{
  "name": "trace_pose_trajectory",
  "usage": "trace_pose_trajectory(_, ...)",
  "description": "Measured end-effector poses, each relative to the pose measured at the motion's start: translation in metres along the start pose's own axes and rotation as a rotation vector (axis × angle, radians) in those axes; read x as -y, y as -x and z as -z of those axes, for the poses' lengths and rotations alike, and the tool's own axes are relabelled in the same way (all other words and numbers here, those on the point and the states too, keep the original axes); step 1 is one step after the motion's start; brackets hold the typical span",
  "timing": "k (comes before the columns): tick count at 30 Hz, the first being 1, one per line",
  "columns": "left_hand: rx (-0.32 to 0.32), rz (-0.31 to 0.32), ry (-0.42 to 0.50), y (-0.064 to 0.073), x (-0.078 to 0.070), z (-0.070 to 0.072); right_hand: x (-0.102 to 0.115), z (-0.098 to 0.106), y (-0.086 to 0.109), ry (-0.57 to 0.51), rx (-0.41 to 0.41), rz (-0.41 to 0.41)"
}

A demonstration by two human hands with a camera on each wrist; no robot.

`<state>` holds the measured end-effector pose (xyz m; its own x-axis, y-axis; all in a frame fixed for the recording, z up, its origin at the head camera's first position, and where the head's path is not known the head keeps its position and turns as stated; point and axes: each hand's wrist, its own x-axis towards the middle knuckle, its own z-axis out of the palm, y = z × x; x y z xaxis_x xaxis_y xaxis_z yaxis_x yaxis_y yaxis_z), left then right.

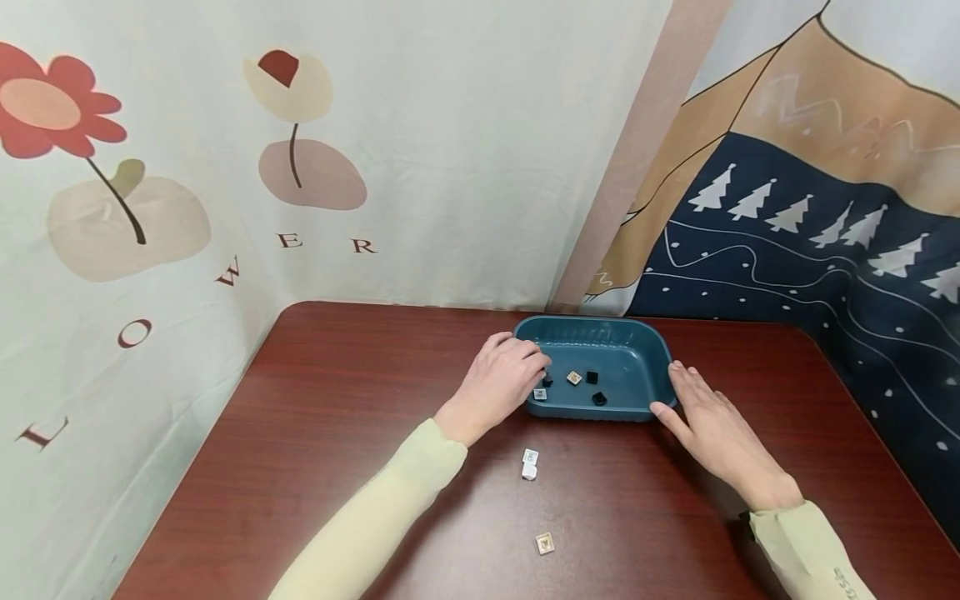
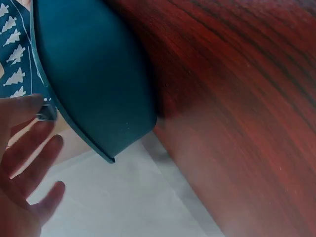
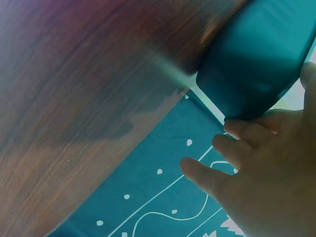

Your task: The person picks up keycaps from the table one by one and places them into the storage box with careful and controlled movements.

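Observation:
My left hand point(image 1: 501, 379) is over the left end of a blue tray point(image 1: 630, 358). Between thumb and forefinger it pinches a small dark keycap point(image 2: 47, 111), seen above the tray rim in the left wrist view; the other fingers are spread. My right hand point(image 1: 712, 425) rests against the tray's right end with straight fingers, its thumb at the near corner. Inside the tray lie black keycaps point(image 1: 599, 398), a cream keycap point(image 1: 573, 377) and a white keycap point(image 1: 540, 394). Fingers partly hide the tray's left side.
On the brown table point(image 1: 360, 392), two white pieces point(image 1: 530, 464) lie together in front of the tray. A cream keycap point(image 1: 545, 543) lies nearer the front. Behind the table's far edge hangs a printed curtain point(image 1: 450, 167).

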<state>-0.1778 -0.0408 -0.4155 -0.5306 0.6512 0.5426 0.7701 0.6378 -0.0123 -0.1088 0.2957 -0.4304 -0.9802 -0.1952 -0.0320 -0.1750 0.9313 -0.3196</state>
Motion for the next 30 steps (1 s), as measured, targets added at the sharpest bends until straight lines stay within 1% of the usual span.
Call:
trace_pose_trajectory(3,0.059,0.035,-0.04,-0.001,0.0,-0.002,0.001,0.0,0.0,0.0,-0.001,0.002)
trace_pose_trajectory(6,0.098,0.034,-0.069,-0.001,0.001,-0.004,0.001,0.0,0.0,0.0,-0.004,0.004)
trace_pose_trajectory(8,0.113,0.03,-0.086,-0.002,0.001,-0.005,0.001,0.0,0.0,0.002,-0.006,0.005)
trace_pose_trajectory(13,0.135,0.039,-0.093,-0.004,0.003,-0.008,0.001,0.0,0.0,0.001,-0.006,0.007)
trace_pose_trajectory(19,0.168,0.066,-0.105,-0.006,0.004,-0.011,0.001,0.0,0.0,0.002,-0.009,0.007)
trace_pose_trajectory(22,0.189,0.094,-0.086,-0.006,0.005,-0.012,0.001,0.0,0.0,0.004,-0.007,0.004)
trace_pose_trajectory(24,0.19,0.111,-0.066,-0.005,0.006,-0.012,0.001,0.0,0.0,0.0,-0.006,0.004)
trace_pose_trajectory(27,0.167,0.126,-0.024,-0.004,0.007,-0.01,0.0,0.0,0.0,0.003,-0.006,0.005)
trace_pose_trajectory(30,0.122,0.108,0.005,-0.002,0.008,-0.006,0.0,0.001,0.0,0.001,-0.006,0.002)
